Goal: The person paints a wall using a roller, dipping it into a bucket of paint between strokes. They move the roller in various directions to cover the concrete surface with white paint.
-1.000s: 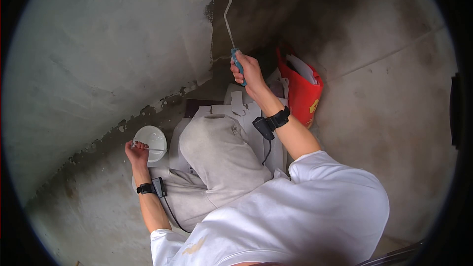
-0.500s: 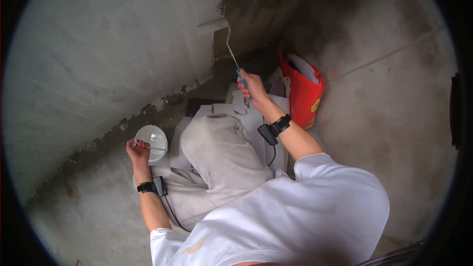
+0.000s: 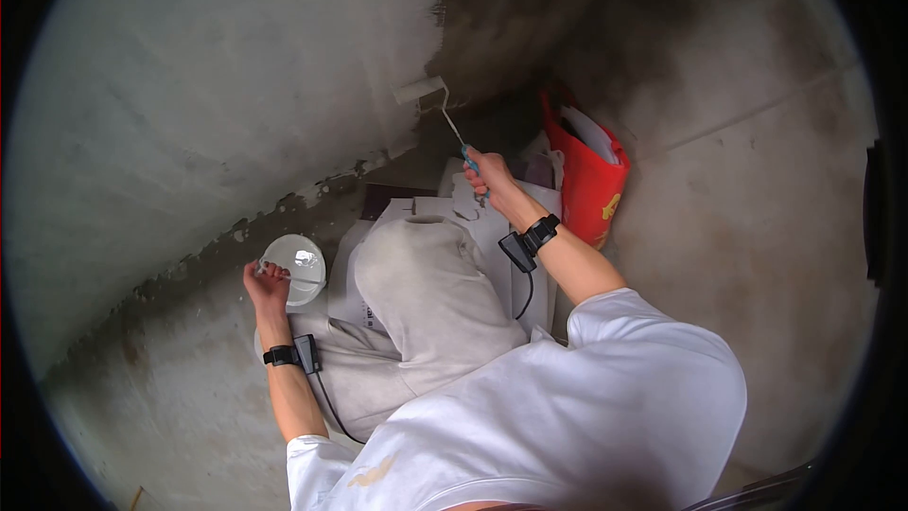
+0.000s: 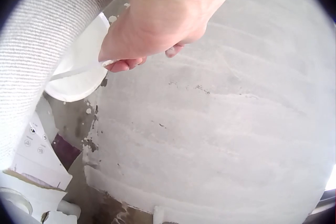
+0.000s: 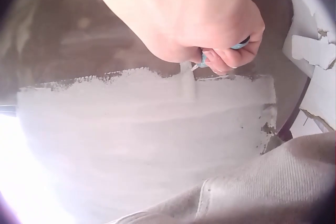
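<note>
My right hand (image 3: 492, 178) grips the blue handle of a paint roller (image 3: 418, 90). Its white sleeve lies on the wall close to the right edge of the painted area, near the floor. In the right wrist view, curled fingers (image 5: 223, 58) wrap the handle, and the roller sleeve (image 5: 187, 83) overlaps the paint edge. Down on the left, my left hand (image 3: 268, 291) holds the thin bail handle of a white bucket (image 3: 301, 301). Glossy white paint shows inside it. The left wrist view shows the bucket (image 4: 79, 91) partly hidden behind the hand and a trouser leg.
The wall (image 3: 236, 85) is pale with paint on the left; bare dark wall (image 3: 511, 28) lies right of a ragged edge. A red bag (image 3: 591, 185) holding something white stands right of the right hand. Torn cardboard (image 3: 534, 270) lies under and beside the bent knee (image 3: 416, 265).
My right hand has drawn the roller down the wall towards the floor, shifting slightly right. The left hand stays at the bucket handle.
</note>
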Available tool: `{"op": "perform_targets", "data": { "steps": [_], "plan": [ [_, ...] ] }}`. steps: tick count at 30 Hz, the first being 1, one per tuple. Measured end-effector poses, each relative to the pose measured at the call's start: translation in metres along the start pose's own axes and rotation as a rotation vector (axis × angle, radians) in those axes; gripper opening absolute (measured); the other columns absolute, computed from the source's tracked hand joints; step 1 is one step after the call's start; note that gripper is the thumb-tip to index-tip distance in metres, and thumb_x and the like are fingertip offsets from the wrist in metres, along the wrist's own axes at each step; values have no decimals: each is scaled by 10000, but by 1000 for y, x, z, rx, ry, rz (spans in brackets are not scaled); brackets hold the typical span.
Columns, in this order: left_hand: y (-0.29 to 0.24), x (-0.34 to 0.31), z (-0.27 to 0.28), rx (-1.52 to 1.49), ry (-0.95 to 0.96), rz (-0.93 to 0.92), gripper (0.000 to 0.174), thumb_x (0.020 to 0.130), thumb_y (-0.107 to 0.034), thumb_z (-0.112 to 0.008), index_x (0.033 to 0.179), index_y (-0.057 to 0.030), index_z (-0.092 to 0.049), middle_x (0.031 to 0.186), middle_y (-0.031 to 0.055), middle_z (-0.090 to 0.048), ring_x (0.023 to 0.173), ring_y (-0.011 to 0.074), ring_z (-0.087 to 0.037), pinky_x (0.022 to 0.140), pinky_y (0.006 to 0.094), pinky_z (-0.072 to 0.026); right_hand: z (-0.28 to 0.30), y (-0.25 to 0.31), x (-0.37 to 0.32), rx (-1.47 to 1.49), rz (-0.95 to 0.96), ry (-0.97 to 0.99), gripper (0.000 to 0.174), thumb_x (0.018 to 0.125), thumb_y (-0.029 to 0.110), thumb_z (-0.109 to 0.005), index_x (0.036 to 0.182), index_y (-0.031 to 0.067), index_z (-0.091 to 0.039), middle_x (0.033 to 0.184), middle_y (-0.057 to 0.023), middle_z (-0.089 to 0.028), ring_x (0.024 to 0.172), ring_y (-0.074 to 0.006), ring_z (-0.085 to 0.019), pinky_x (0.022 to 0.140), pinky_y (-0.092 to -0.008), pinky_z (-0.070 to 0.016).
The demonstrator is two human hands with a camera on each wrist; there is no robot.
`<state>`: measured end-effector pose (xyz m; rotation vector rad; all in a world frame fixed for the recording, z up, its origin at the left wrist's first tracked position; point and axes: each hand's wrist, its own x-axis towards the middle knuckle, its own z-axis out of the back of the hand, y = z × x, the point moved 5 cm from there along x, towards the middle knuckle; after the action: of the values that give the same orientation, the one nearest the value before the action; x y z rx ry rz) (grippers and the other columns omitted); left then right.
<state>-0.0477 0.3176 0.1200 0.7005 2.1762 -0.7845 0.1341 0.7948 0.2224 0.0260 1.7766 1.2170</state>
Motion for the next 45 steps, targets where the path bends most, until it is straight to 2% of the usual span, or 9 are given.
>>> {"op": "perform_targets", "data": {
  "steps": [7, 16, 19, 21, 27, 34, 36, 38, 45],
  "plan": [
    [-1, 1, 0, 23, 10, -18, 233, 817, -274, -558, 698, -115, -436, 604, -5, -312, 573, 147, -317, 610, 307, -318, 4, -12, 23, -37, 18, 5, 359, 973, 384, -577, 823, 62, -527, 631, 39, -454, 471, -35, -315, 405, -203, -211],
    [-1, 4, 4, 20, 73, 1, 227, 793, -265, -578, 705, -113, -433, 623, -10, -318, 595, 142, -320, 615, 297, -325, -7, -43, 78, 23, -147, -14, 371, 1008, 361, -518, 823, 42, -483, 616, 17, -419, 456, -49, -300, 384, -217, -226],
    [0, 3, 2, 17, 63, 1, 225, 797, -268, -576, 715, -108, -439, 627, -12, -315, 599, 140, -323, 612, 293, -324, -10, -48, 93, -6, -155, -13, 359, 1017, 342, -498, 817, 45, -466, 622, 2, -422, 459, -65, -311, 387, -220, -231],
    [1, 2, 1, 19, 51, 0, 225, 796, -267, -577, 717, -107, -440, 627, -12, -313, 600, 140, -324, 610, 293, -324, -8, -61, 111, 16, -161, -39, 376, 1004, 333, -508, 765, 43, -487, 594, -27, -452, 430, -101, -368, 352, -240, -242],
    [1, 6, 3, 36, 52, -2, 233, 797, -270, -577, 714, -103, -437, 624, -10, -315, 597, 142, -326, 605, 294, -322, -2, -95, 161, -52, -174, -99, 299, 997, 308, -487, 804, 79, -489, 605, -47, -448, 437, -142, -371, 365, -295, -259],
    [1, 9, 8, 15, 7, 3, 239, 821, -281, -561, 708, -110, -440, 600, -6, -316, 572, 156, -318, 613, 315, -319, 7, -113, 185, 86, -291, 11, 284, 1026, 320, -463, 854, 94, -456, 621, -31, -442, 479, -112, -389, 410, -286, -270],
    [1, 8, 8, 12, 1, 1, 235, 821, -278, -559, 708, -110, -439, 599, -5, -316, 572, 156, -319, 612, 315, -319, 11, -111, 190, -35, -151, 151, 260, 1025, 298, -462, 849, 108, -450, 597, -19, -428, 457, -109, -384, 387, -280, -266],
    [1, 8, 6, -7, 10, -7, 232, 821, -275, -557, 707, -111, -438, 598, -5, -315, 573, 156, -320, 611, 315, -319, 16, -106, 181, 15, -221, 55, 285, 1025, 311, -478, 827, 109, -441, 581, -10, -420, 426, -104, -372, 364, -266, -264],
    [1, 9, 6, 2, 23, -25, 241, 812, -272, -553, 689, -123, -410, 600, -9, -297, 577, 152, -313, 606, 313, -316, 23, -96, 143, -24, -166, 46, 414, 1010, 406, -513, 807, 47, -478, 578, -13, -438, 412, -82, -346, 350, -250, -244]
  ]
}}
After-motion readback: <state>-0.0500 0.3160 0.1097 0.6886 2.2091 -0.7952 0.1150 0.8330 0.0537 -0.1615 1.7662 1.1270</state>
